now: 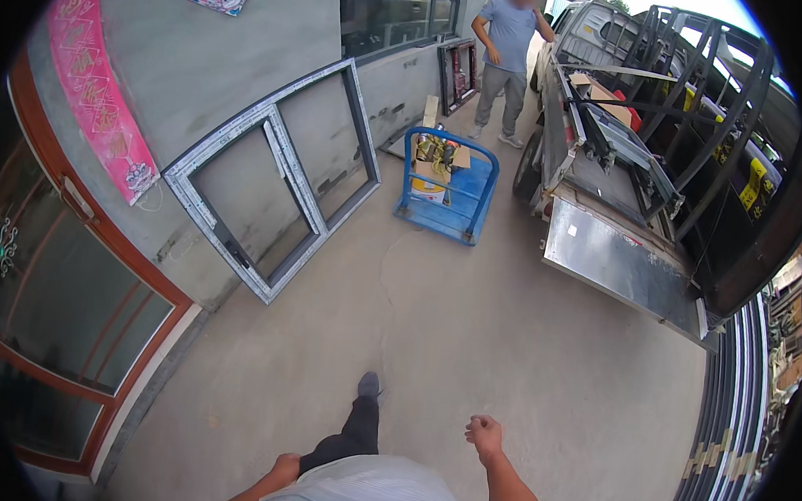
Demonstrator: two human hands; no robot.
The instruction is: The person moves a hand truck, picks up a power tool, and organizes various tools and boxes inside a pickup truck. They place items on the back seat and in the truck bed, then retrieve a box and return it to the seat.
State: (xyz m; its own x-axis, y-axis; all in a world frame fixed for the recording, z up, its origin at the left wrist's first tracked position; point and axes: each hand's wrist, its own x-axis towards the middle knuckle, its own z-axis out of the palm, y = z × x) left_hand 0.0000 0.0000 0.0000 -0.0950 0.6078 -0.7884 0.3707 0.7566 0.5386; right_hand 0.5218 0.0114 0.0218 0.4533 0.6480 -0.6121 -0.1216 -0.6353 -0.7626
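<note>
My right hand (483, 436) hangs over the concrete floor in front of me, its fingers curled loosely in, with no object showing in it. Close beside my dark trouser leg is my left hand (285, 469); its fingers are mostly hidden. Neither hand touches any of the things around. Ahead, a grey-framed window frame (316, 213) leans on the wall, divided by an upright bar. A blue platform trolley (463, 219) stands beyond it, carrying a white-and-yellow bucket (427, 191), cardboard and tools.
At the right stands a truck with its metal tailgate (616, 264) lowered and metal frames on its bed. A co-worker (508, 50) stands past the trolley, near a dark red frame (458, 75). Long dark profiles (731, 408) lie at the right; a brown-framed door (69, 267) is at the left.
</note>
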